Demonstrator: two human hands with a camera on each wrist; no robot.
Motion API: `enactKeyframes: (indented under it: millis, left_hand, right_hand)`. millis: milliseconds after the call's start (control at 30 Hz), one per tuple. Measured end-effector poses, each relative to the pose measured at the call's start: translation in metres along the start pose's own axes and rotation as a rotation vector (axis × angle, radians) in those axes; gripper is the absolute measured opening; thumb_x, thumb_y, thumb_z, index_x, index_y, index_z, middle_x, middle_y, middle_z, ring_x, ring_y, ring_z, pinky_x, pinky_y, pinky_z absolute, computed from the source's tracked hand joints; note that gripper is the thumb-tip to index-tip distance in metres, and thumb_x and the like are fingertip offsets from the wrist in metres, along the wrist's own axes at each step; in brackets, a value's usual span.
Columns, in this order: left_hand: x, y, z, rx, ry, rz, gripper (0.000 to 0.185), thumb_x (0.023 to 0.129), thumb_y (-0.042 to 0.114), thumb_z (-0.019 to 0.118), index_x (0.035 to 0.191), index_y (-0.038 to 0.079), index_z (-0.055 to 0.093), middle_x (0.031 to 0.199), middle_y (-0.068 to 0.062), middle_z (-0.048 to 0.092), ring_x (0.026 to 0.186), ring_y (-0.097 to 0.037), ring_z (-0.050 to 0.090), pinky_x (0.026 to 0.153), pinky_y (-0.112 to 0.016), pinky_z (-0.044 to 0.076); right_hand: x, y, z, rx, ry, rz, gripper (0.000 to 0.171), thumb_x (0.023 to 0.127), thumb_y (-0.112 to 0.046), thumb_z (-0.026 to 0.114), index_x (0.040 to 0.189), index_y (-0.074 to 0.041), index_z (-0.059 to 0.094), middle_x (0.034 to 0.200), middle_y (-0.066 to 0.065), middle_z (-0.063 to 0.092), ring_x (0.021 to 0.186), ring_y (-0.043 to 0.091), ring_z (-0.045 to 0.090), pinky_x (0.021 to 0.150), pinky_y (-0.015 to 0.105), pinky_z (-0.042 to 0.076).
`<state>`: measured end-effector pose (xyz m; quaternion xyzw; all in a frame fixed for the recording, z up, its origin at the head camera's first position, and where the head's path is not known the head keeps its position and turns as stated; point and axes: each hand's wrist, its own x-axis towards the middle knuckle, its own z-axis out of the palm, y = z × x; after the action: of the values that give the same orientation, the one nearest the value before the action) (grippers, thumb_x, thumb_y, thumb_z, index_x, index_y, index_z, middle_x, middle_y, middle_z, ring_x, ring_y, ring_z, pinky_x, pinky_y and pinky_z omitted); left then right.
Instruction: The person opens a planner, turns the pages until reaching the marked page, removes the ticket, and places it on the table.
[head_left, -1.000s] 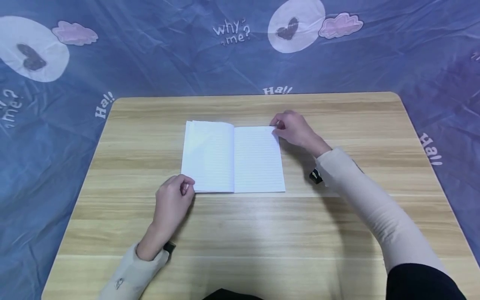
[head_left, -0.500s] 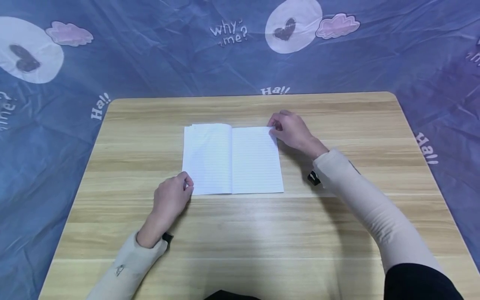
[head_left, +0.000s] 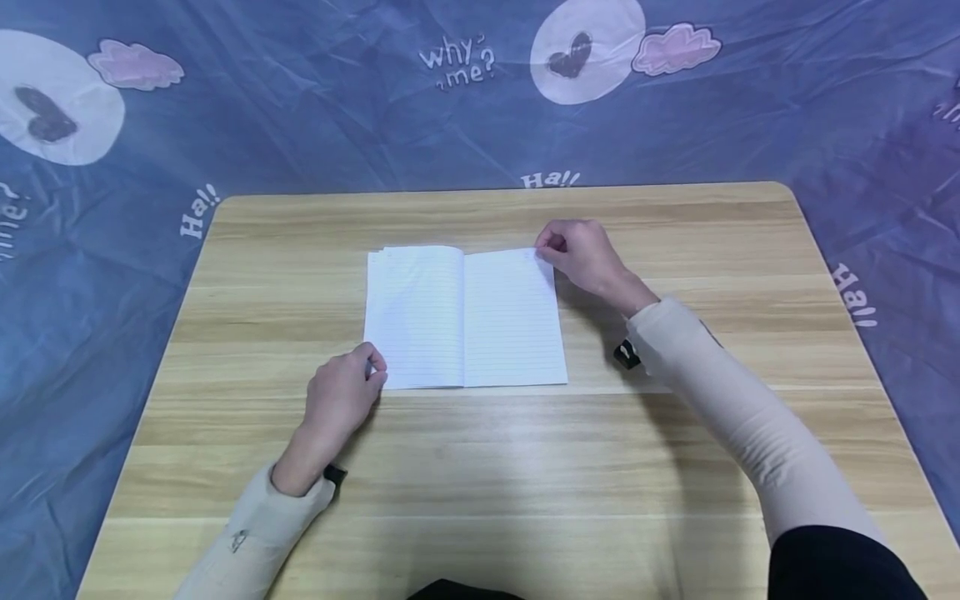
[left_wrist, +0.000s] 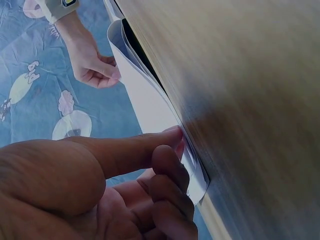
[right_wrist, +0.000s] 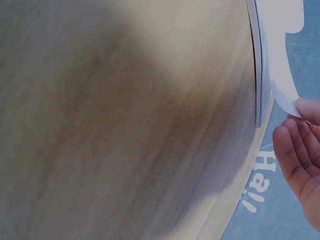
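An open notebook with lined white pages lies on the wooden table. At its lower left corner, my left hand holds the page edges down between thumb and fingers; the left wrist view shows the thumb laid along the paper. My right hand pinches the upper right corner of the right-hand page. In the right wrist view that page curls up, its corner lifted off the stack of sheets beneath.
The light wooden table has its far edge a little beyond the notebook. Behind and beside it hangs a blue patterned cloth. Black bands with small devices sit at the wrists.
The right hand has raised the top right corner of the right page slightly. Earlier, the left pages settled flatter under the left hand, which otherwise stays at the lower left corner.
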<state>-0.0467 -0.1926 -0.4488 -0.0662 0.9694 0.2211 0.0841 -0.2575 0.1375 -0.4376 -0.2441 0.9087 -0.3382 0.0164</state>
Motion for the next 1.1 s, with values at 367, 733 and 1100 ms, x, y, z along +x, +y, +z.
enactKeyframes:
  millis: [367, 733, 1100]
  left_hand:
    - [0.000, 0.002, -0.005, -0.007, -0.020, -0.008, 0.005, 0.096, 0.012, 0.066, 0.097, 0.008, 0.065, 0.064, -0.004, 0.053, 0.057, -0.024, 0.050, 0.050, -0.035, 0.038]
    - [0.000, 0.003, -0.008, -0.006, -0.026, -0.010, 0.004, 0.095, 0.011, 0.066, 0.096, 0.008, 0.064, 0.065, -0.004, 0.053, 0.057, -0.024, 0.051, 0.050, -0.036, 0.038]
    - [-0.001, 0.004, -0.010, -0.008, -0.038, -0.013, 0.004, 0.096, 0.011, 0.066, 0.096, 0.008, 0.064, 0.066, -0.004, 0.054, 0.059, -0.025, 0.052, 0.051, -0.037, 0.038]
  right_hand:
    - [0.003, -0.006, -0.005, 0.046, 0.012, -0.048, 0.003, 0.093, -0.008, 0.069, 0.095, -0.005, 0.070, 0.082, 0.004, 0.066, 0.072, 0.017, 0.058, 0.063, 0.027, 0.048]
    - [0.013, -0.030, -0.017, 0.418, -0.109, 0.167, 0.013, 0.093, -0.013, 0.072, 0.100, -0.003, 0.069, 0.085, 0.014, 0.066, 0.072, 0.033, 0.063, 0.068, 0.044, 0.058]
    - [0.033, -0.061, -0.007, 0.866, -0.113, 0.240, 0.011, 0.090, -0.001, 0.071, 0.098, 0.005, 0.066, 0.078, 0.010, 0.067, 0.061, 0.016, 0.059, 0.058, 0.026, 0.054]
